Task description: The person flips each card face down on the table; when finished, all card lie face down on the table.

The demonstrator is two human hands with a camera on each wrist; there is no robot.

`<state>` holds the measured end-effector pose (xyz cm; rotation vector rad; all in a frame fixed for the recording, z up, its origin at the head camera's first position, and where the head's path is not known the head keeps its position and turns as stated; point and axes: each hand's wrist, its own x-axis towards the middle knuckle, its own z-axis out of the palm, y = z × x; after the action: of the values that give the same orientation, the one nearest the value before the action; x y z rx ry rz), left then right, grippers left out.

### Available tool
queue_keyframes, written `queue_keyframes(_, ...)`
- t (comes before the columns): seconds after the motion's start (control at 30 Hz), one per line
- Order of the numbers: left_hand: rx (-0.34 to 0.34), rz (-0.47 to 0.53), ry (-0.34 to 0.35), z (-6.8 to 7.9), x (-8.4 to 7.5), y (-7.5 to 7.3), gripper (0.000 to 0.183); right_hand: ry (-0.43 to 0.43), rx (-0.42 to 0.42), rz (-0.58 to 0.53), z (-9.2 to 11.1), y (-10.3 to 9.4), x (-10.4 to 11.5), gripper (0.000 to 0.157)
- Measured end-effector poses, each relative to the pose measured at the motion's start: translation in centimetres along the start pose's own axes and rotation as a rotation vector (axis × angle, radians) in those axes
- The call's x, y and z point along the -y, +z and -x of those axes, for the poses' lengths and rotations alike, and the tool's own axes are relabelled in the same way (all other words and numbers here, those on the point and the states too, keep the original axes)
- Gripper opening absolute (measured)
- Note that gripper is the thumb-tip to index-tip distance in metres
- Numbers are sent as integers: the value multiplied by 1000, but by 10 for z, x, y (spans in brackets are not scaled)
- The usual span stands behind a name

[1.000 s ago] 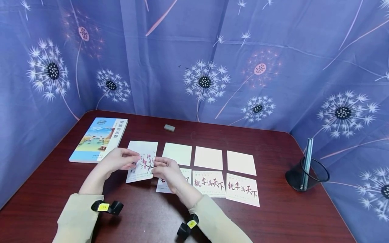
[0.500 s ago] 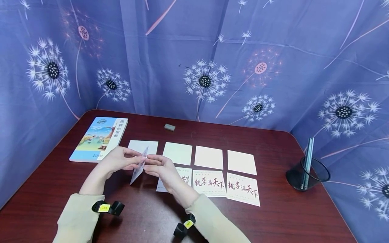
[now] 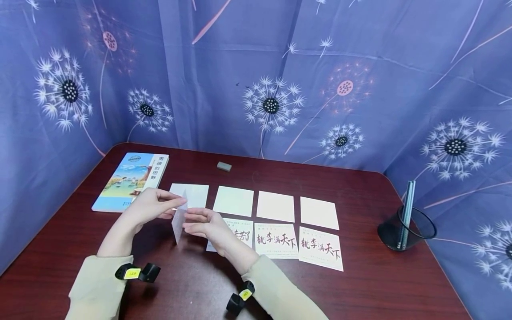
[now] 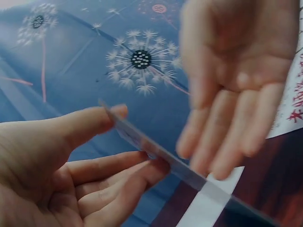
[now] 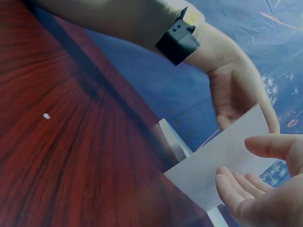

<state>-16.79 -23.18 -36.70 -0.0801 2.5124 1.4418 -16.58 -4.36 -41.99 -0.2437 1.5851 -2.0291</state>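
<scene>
My left hand [image 3: 148, 211] pinches a thin card [image 3: 178, 222] between thumb and fingers, holding it upright nearly edge-on. In the right wrist view the card's [image 5: 222, 158] visible side is plain white. Close beside it, my right hand [image 3: 212, 231] has its fingers [image 4: 227, 132] loosely extended; the thumb [image 5: 270, 145] and fingertips overlap the card in view, and contact is hard to tell. Behind the hands lies a row of blank white cards [image 3: 276, 206]. A front row holds cards with red Chinese lettering [image 3: 276, 240], the leftmost [image 3: 242, 238] partly covered by my right hand.
A book [image 3: 128, 181] lies at the table's left, next to my left hand. An eraser [image 3: 224, 166] sits near the back edge. At the right stands a black mesh pen holder [image 3: 390, 233] with pencils [image 3: 406, 215]. A blue dandelion-print curtain [image 3: 224, 89] encloses the table [image 3: 352, 191].
The card has turned from showing its pink blossom picture to standing edge-on, then to showing a pale side. The right hand's fingers have come off its right edge and shifted slightly left.
</scene>
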Motion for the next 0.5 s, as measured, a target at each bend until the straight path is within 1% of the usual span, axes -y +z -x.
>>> queue_keyframes(0.1,-28,-30,9,2,1,-6,61,16,-9,14,-1,-1,-4,46)
queue_keyframes(0.23,-57,-60,5,2,5,-11,55,23,-27,32,-3,-2,-7,44)
queue_keyframes(0.37,-72,-58,-37,-1,13,-14,50,33,-35,35,-4,-5,-9,45)
queue_keyframes(0.5,-71,-69,-94,-5,26,-18,48,39,-40,39,-4,-9,-10,46)
